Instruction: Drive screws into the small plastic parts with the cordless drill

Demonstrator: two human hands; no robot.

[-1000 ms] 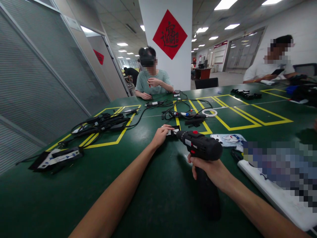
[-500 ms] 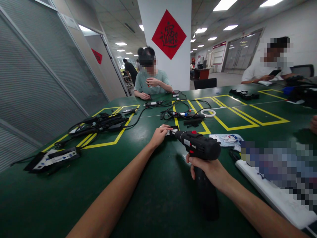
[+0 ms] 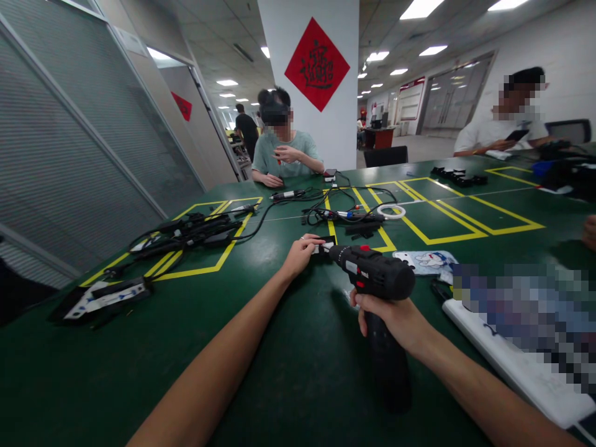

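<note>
Two hands are at work near the middle of the frame, and we see both arms reaching in from the bottom edge. The right hand (image 3: 388, 313) is wrapped tight around the handle of a black cordless drill (image 3: 379, 279), fingers closed fully on the grip, with the drill's body above the fist and its nose pointing up and left. The left hand (image 3: 300, 251) lies just left of the drill's tip, fingers curled down onto a small black-and-white part (image 3: 323, 248) that rests on the green surface (image 3: 288, 372). The drill's tip meets that part, or sits just beside it; we cannot tell whether they touch. The part therefore lies between the two hands, right at the left fingertips and up and left of the right fist.

Just right of the drill lies a white printed cloth (image 3: 426, 261), and beyond the part a tangle of black cables (image 3: 344, 211) crosses the yellow tape lines (image 3: 433, 239). At the left of the frame lie more black cables (image 3: 186, 233). In the upper middle, a person in a green shirt (image 3: 284, 152) sits at the far edge of the surface, and another person in white (image 3: 500, 130) sits at the upper right.
</note>
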